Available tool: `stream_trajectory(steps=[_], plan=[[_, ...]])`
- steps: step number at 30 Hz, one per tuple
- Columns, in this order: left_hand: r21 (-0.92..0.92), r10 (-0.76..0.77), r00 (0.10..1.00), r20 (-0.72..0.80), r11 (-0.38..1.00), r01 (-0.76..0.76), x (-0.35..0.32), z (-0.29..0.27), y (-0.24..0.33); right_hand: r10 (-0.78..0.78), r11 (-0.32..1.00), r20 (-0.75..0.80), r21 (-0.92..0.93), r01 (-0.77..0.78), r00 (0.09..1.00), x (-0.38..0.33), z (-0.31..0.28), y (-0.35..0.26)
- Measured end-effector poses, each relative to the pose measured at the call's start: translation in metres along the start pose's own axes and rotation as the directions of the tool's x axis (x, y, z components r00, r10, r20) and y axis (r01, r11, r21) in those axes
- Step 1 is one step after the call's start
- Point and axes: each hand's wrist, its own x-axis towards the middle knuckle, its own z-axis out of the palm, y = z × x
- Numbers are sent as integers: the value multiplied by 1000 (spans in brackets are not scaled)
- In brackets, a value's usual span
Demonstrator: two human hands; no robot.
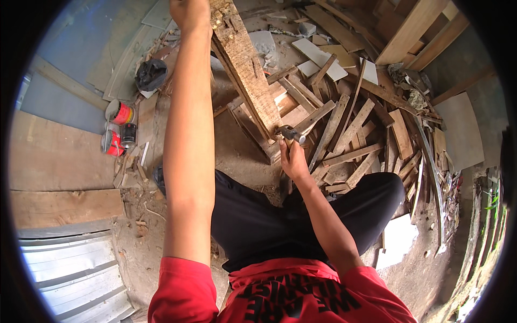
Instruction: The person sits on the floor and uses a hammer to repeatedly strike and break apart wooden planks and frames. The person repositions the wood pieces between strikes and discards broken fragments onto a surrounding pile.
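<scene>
A rough, weathered wooden plank (245,64) slants from the top edge down to the middle of the head view. My left hand (189,13) is closed at its far, raised end, with the fingertips cut off by the picture's edge. In my right hand (294,161) is a hammer (291,134), gripped by the handle close under its metal head. That head touches or nearly touches the plank's near end. Under the plank stands a low wooden frame (272,156); much of it is hidden.
Scrap wood (350,129) lies heaped to the right. Leaning boards (420,32) stand at the far right. At the left are red and black paint cans (116,142), a black plastic bag (151,74) and corrugated metal sheet (75,269). My bent legs (253,220) are close below the frame.
</scene>
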Motion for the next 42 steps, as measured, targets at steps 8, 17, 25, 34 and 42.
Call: stream_trajectory(steps=[8,17,25,34,42], plan=[[-9,7,999,-35,1000,-7,5,-19,-2,-160,980,71,-109,167,984,12,-7,-4],[-16,-117,993,-30,993,116,21,-32,-19,-228,972,12,-61,229,974,14,4,4],[-342,-534,785,314,707,618,48,-46,-4,-481,864,-146,-246,439,864,10,18,27],[-266,-337,927,162,890,370,36,-17,-37,-336,911,-166,-308,275,927,8,27,24],[-68,-157,986,56,985,161,30,-22,-42,-399,913,-289,-215,347,870,13,49,52]])
